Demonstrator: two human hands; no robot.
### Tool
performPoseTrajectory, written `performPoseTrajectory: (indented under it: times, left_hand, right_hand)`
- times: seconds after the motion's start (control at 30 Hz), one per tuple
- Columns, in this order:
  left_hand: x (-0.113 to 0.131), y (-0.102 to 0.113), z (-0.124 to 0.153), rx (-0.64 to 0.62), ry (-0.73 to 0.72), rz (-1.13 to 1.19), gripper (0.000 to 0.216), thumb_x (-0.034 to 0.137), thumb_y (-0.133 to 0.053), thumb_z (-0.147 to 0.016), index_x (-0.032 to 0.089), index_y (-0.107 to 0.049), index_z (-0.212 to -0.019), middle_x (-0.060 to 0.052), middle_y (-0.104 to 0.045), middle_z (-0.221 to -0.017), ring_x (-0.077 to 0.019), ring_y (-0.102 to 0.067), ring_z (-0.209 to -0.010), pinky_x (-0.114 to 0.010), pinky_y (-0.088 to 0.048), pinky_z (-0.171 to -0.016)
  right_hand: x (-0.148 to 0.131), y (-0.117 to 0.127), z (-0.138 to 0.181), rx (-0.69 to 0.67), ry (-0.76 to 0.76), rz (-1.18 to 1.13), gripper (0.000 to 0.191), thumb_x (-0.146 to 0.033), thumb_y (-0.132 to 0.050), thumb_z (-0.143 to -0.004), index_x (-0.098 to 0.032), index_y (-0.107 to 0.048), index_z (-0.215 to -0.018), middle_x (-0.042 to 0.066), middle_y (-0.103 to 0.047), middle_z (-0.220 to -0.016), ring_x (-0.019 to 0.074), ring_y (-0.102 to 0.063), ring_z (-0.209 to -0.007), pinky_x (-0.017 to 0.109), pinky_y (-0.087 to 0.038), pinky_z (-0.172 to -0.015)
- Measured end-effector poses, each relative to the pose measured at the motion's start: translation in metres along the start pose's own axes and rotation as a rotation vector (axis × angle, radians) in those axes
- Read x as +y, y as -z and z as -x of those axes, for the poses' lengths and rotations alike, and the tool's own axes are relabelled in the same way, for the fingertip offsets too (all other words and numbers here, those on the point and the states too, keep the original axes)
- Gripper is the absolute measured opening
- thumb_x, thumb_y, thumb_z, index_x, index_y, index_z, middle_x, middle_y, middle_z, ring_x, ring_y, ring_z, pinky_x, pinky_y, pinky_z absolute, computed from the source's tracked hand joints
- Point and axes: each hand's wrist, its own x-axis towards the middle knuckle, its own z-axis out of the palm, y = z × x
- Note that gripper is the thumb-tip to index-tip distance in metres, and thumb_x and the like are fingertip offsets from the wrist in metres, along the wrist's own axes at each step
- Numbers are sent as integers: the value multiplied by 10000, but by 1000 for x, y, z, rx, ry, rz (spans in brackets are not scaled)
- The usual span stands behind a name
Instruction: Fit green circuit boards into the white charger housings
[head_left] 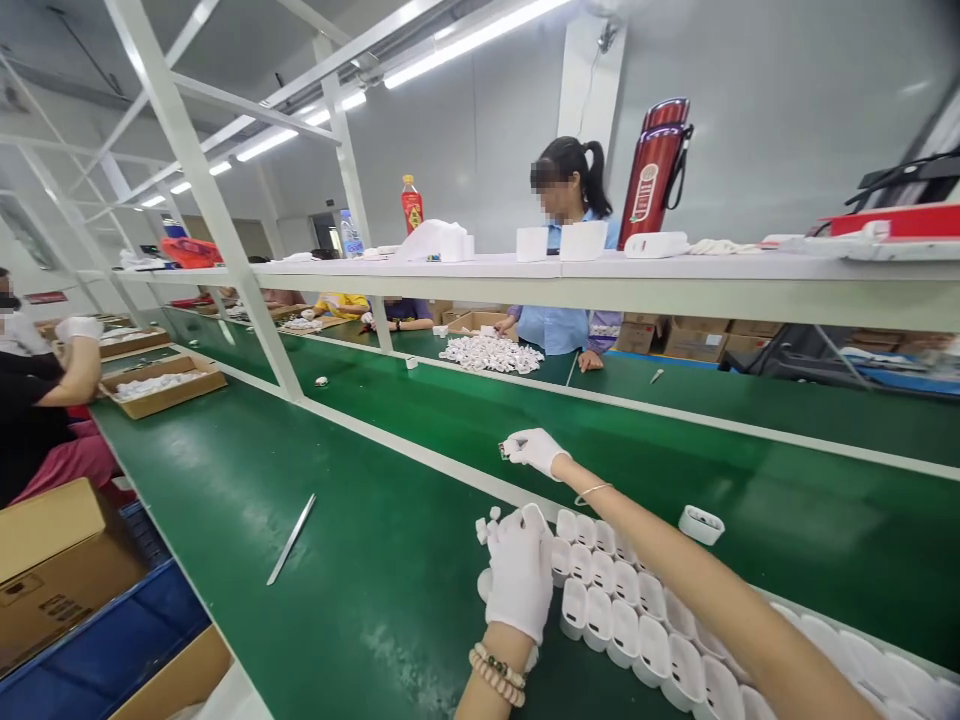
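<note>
My right hand (534, 450), in a white glove, reaches over the green belt and pinches a small circuit board (504, 451) at its fingertips. Closer to me, my gloved left hand (517, 575) is curled around a white plastic housing (534, 516), of which only the upper rim shows. Small white plastic pieces (481, 530) lie just beside its fingers, partly covered by the hand. Rows of open white housings (624, 628) stand upright to the right, some hidden under my right forearm. One more housing (702, 525) sits apart on the belt.
Tweezers (291, 540) lie on the green table to the left. A white shelf (480, 280) on posts spans above the belt, carrying a red thermos (654, 175) and bottles. Across the belt, a co-worker sits by a pile of white parts (491, 353). A cardboard tray (161, 386) stands far left.
</note>
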Motion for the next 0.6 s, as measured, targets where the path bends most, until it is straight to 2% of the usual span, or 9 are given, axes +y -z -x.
performPoseTrajectory:
  times: [0.1,0.2,0.23,0.33,0.4,0.47,0.53,0.6]
  left_hand:
    - [8,17,11,11,-135,342,131,199,-400,-962,199,-531,-966,-74,-558,-1026,-217,-541,-960,-382,-442,-880]
    - [20,31,25,-10,-234,609,59,218,-490,-933,229,-523,-981,-59,-559,-1080,-201,-551,-997,-356,-430,-933]
    - [23,34,30,-39,-229,669,147,222,-532,-912,245,-522,-1056,-58,-566,-1116,-205,-561,-1011,-361,-430,-947]
    - [32,38,44,-147,-163,811,421,231,-610,-859,287,-463,-1249,-57,-568,-1223,-226,-559,-1108,-385,-429,-996]
    - [36,39,50,-232,-188,915,471,235,-626,-841,285,-469,-1282,-67,-521,-1320,-249,-484,-1234,-405,-391,-1056]
    - [39,39,54,-358,-245,1046,438,288,-615,-850,254,-514,-1275,-91,-475,-1376,-268,-464,-1252,-412,-390,-1058]
    - [40,38,57,-521,-248,1198,394,395,-549,-897,202,-554,-1240,-128,-580,-1231,-239,-597,-1026,-389,-482,-919]
    - [40,34,59,-649,-182,1331,421,479,-463,-934,156,-573,-1182,-101,-669,-898,-159,-603,-673,-307,-509,-660]
  right_hand:
    - [13,29,50,62,-106,-16,322,-271,-647,-858,-129,-608,-1144,63,-663,-1017,136,-632,-756,325,-551,-721]
    - [6,52,128,162,-150,-10,433,-252,-674,-782,-191,-611,-1206,60,-648,-1145,140,-619,-778,346,-545,-797]
    - [0,55,156,197,-167,4,449,-274,-680,-771,-209,-610,-1210,53,-657,-1128,161,-622,-811,367,-541,-817]
    - [-18,49,231,312,-247,40,391,-328,-697,-769,-265,-638,-1151,47,-685,-1087,223,-651,-898,391,-560,-802]
    - [-25,38,265,369,-232,39,314,-339,-692,-789,-284,-666,-1097,56,-690,-1098,249,-659,-959,390,-576,-805]
    - [-26,29,285,434,-189,30,277,-339,-696,-800,-285,-679,-1071,61,-695,-1095,257,-662,-992,397,-579,-844]
    - [-25,23,294,477,-149,31,287,-328,-720,-788,-284,-680,-1068,60,-702,-1078,256,-666,-992,409,-576,-875]
    - [-23,22,297,476,-114,27,297,-296,-731,-785,-292,-672,-1076,49,-699,-1082,244,-664,-1001,400,-572,-888]
